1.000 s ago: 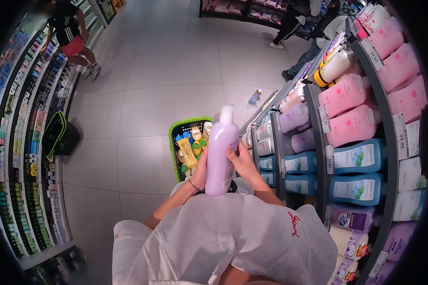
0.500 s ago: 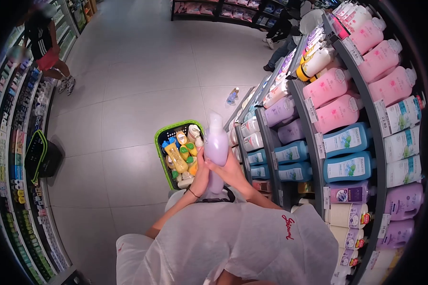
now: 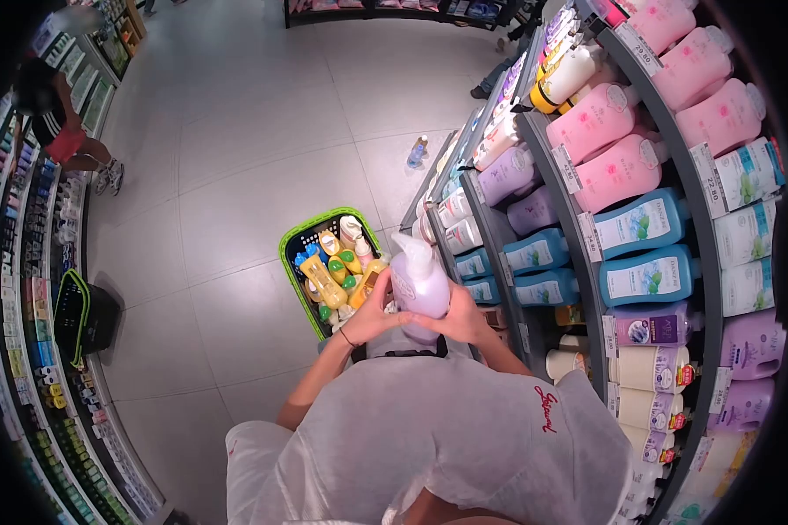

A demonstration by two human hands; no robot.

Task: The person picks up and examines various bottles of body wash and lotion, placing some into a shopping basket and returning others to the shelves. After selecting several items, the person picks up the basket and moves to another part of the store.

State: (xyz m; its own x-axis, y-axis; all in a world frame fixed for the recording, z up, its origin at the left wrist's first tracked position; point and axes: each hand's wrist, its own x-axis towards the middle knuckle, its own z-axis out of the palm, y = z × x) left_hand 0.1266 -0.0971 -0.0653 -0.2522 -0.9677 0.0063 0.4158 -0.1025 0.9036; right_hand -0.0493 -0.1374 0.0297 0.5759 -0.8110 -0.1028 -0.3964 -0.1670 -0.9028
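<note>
A lilac pump bottle (image 3: 418, 284) with a pale pump head stands nearly upright between my hands, close to my chest. My left hand (image 3: 375, 313) wraps its left side, a dark band round the wrist. From the other side my right hand (image 3: 460, 317) grips the bottle's lower part. Just beyond and to the left, a green-rimmed black basket (image 3: 287, 262) holds several yellow, white and green-capped bottles, among them a yellow bottle with a blue top (image 3: 324, 284).
Shelves on the right carry pink bottles (image 3: 594, 122), blue bottles (image 3: 643, 273) and purple containers (image 3: 744, 346). A small bottle (image 3: 418, 151) stands on the floor ahead. Another green-rimmed basket (image 3: 86, 319) sits by the left shelves, where a person (image 3: 66, 122) stands. Someone's leg shows ahead right.
The lilac bottle has come lower and nearer my body, turning so its pump head points up-left. My right hand has shifted to the bottle's right side. The view has moved slightly.
</note>
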